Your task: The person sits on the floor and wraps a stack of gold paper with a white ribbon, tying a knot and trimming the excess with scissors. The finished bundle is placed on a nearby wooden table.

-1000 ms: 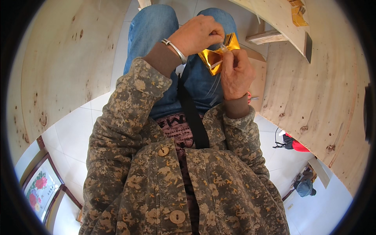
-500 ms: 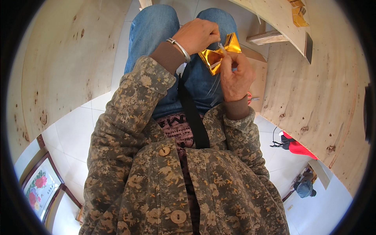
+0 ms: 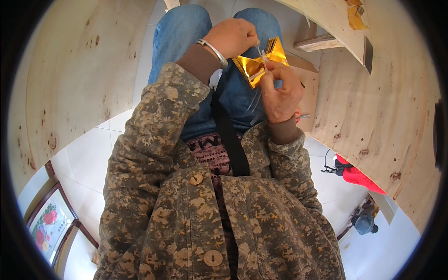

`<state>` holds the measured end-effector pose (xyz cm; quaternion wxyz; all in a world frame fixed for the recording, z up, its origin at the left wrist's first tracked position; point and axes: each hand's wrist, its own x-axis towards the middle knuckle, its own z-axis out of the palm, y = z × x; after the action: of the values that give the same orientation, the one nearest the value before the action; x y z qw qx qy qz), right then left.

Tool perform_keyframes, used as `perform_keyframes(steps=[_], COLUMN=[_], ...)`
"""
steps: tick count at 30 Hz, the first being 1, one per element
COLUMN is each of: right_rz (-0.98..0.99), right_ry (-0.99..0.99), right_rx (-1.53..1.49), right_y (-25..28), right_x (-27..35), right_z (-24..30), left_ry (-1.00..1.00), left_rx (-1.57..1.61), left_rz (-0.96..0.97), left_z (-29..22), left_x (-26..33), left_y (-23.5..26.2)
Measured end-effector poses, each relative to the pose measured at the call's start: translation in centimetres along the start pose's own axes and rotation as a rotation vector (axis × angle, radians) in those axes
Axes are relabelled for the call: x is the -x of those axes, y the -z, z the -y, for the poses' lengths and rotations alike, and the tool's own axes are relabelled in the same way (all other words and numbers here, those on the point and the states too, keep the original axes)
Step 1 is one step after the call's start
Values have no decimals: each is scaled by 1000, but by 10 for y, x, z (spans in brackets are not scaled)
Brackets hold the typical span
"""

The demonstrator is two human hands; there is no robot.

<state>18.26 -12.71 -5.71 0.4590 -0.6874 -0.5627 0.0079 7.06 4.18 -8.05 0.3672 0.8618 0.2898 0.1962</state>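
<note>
A shiny gold foil piece, folded in pleats and gathered at the middle like a bow, sits above my right thigh. My right hand is closed, thumb and fingers pinching the foil's gathered middle with a clear plastic strip standing up there. My left hand lies just to the left and beyond, its fingers pinched on a thin pale strand that runs to the foil. Loose clear strands dangle below the foil over my jeans. My left fingertips are partly turned away from view.
More folded gold foil lies on a wooden board at the far right. Plywood panels flank me on both sides. Behind my right wrist are red-handled scissors by a cardboard box. A red item with black straps shows at right.
My left hand has shifted slightly left and away from the foil, drawing the pale strand out. The clear strip now stands more upright. My right hand stays at the foil's middle.
</note>
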Motion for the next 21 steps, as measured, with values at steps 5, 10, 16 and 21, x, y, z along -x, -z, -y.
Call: perform_keyframes(steps=[5, 10, 16, 21], right_rz=[1, -9, 9, 37], right_ry=[-24, -25, -34, 42], right_rx=[-5, 4, 3, 58], right_y=[0, -2, 0, 4], right_x=[0, -1, -1, -1], right_z=[2, 2, 5, 6], left_ry=[42, 85, 98, 213], left_rx=[144, 170, 170, 182], left_rz=[134, 299, 123, 153], left_z=[-2, -2, -1, -3], left_x=[-3, -3, -4, -6], left_y=[9, 17, 9, 0])
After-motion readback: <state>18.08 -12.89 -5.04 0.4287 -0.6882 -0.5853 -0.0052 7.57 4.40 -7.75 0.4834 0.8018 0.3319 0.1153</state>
